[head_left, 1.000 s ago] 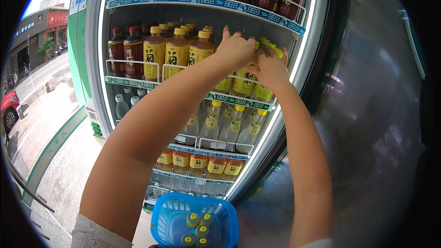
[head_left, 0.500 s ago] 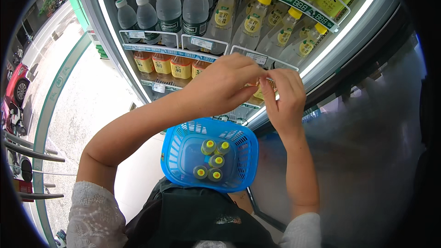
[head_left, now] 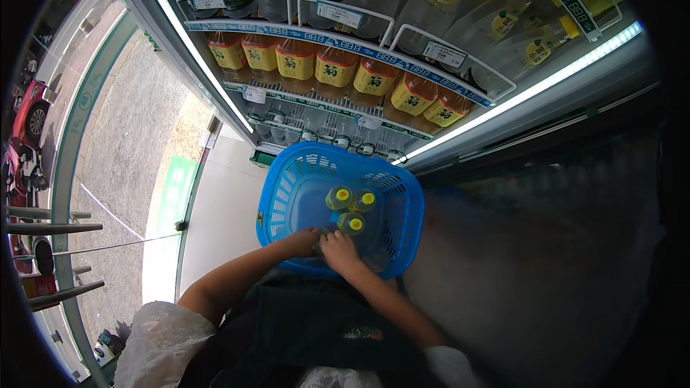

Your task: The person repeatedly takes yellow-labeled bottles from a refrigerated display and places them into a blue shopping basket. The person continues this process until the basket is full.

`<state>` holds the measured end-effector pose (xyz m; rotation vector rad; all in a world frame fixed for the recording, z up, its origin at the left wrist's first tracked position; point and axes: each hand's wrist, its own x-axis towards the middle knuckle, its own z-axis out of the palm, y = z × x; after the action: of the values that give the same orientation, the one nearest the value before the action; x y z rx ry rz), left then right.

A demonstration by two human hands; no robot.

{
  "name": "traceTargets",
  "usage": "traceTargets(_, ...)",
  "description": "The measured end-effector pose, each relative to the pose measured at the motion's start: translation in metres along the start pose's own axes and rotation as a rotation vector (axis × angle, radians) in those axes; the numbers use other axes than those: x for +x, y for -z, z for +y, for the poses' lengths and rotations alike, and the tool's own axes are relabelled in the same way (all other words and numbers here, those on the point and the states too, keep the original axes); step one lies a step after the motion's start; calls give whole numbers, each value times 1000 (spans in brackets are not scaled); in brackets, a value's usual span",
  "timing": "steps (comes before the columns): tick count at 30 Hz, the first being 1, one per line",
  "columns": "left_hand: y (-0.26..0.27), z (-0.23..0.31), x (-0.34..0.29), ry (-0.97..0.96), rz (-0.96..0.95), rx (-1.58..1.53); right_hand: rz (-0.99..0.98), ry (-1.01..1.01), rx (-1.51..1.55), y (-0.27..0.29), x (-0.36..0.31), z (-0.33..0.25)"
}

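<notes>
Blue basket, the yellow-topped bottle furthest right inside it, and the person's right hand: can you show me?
Blue plastic basket (head_left: 307,202): head view, bare bottom.
Rightmost yellow-capped bottle (head_left: 367,199): head view, cap.
Right hand (head_left: 339,249): head view, back of hand.

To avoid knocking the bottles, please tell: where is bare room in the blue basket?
The blue basket has bare floor between its left wall and the three yellow-capped bottles; a narrower strip separates them from the right wall. Its near side is crowded by the left hand and right hand.
</notes>
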<state>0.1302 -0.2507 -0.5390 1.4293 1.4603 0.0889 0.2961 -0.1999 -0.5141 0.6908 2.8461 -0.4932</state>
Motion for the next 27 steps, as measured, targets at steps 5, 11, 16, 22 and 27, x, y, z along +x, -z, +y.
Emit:
traceTargets(5, -13, -23, 15, 0, 50, -114, 112, -12, -6, -25, 10, 9)
traceTargets(11, 30, 1, -2, -152, 220, -374, -23, -269, 516, 82, 32, 25)
traceTargets(16, 70, 49, -32, -258, 354, -478, -16, -246, 913, 130, 35, 59)
traceTargets(22, 113, 88, -52, -214, 512, -404, 256, -259, 1360, 161, 24, 60)
traceTargets(27, 140, 118, -66, -220, 676, -288, 341, -139, 1167, 186, 11, 52)
